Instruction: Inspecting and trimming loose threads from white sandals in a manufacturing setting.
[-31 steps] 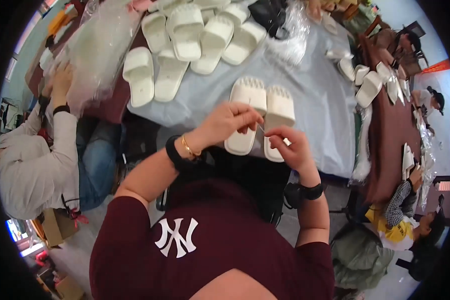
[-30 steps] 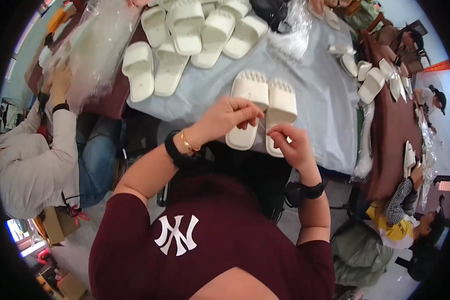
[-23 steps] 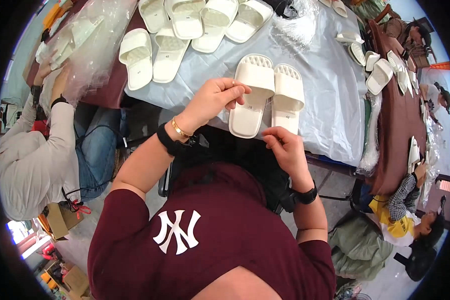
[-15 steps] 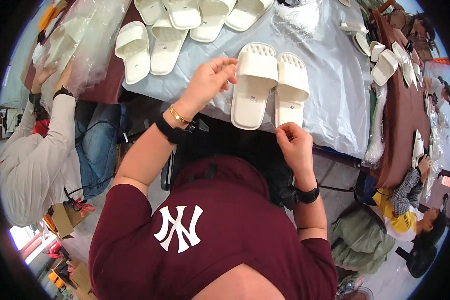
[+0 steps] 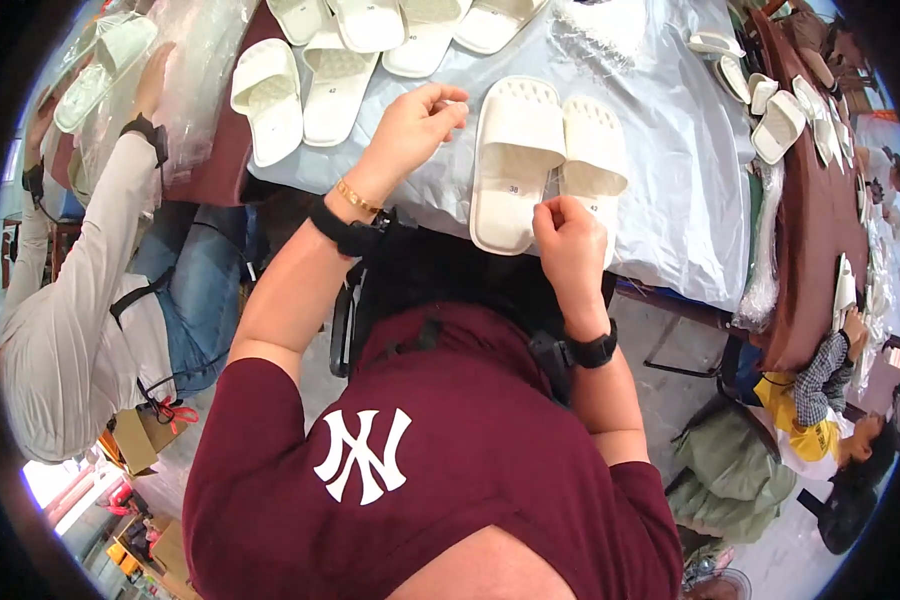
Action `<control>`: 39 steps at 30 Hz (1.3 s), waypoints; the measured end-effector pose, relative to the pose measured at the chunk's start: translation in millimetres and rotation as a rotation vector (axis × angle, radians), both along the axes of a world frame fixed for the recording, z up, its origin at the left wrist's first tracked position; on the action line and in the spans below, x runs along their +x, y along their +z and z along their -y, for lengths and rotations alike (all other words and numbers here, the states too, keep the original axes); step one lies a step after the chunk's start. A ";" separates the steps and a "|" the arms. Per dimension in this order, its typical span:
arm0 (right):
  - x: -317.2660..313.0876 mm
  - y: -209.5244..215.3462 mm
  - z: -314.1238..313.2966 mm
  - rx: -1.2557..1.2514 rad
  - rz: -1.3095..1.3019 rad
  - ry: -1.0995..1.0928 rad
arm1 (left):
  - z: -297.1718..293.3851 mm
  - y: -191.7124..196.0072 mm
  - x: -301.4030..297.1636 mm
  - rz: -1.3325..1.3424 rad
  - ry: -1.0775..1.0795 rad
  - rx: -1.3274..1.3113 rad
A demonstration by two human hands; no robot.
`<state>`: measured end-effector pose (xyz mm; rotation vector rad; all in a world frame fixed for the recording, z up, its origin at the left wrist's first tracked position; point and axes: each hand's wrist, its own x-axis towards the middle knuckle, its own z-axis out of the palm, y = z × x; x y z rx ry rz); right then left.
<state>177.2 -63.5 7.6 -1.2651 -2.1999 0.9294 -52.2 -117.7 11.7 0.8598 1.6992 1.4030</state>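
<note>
As we look down through the head view, the left slipper (image 5: 517, 165) and the right slipper (image 5: 595, 150) of an off-white pair lie just right of the upper centre of the frame, side by side on a grey sheet (image 5: 690, 210), soles down, toes toward the upper edge. Left of them, the left hand (image 5: 415, 130) hangs with fingers loosely curled and thumb a little apart; we see nothing in it, and it stands clear of the left slipper. Near the middle of the frame, the right hand (image 5: 573, 245) is folded into a pinch at the heel end, hiding part of the right slipper. Whether it touches either sole, or has some thin thing between thumb and finger, we cannot tell.

We judge both slippers light and foam-like: springy, hard to break, bendy through the sole. They might slide on the smooth sheet if nudged. We would take hold by the side edges of the sole near the heel, or hook the open edge of the broad strap (image 5: 523, 125).

Toward the upper left, a cluster of pale slippers (image 5: 340, 88) overlaps, and farther left a co-worker's hand (image 5: 155, 85) is by clear plastic (image 5: 195, 110). On the right, more slippers (image 5: 778, 130) rest near a brown table (image 5: 810, 270).
</note>
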 end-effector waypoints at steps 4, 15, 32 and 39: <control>-31.2 -9.4 -7.6 0.214 0.031 -0.040 | -25.7 -8.0 -16.1 -0.479 -0.020 -0.069; -47.8 -21.6 -12.6 0.413 0.056 -0.047 | -92.2 -3.9 -11.8 -0.904 -0.083 -0.393; 76.5 27.1 -19.1 0.643 0.294 0.047 | -98.4 15.6 -1.3 -0.841 0.098 0.051; 64.4 28.7 -3.9 0.585 -0.036 0.070 | -119.9 18.9 41.9 -0.878 -0.268 0.281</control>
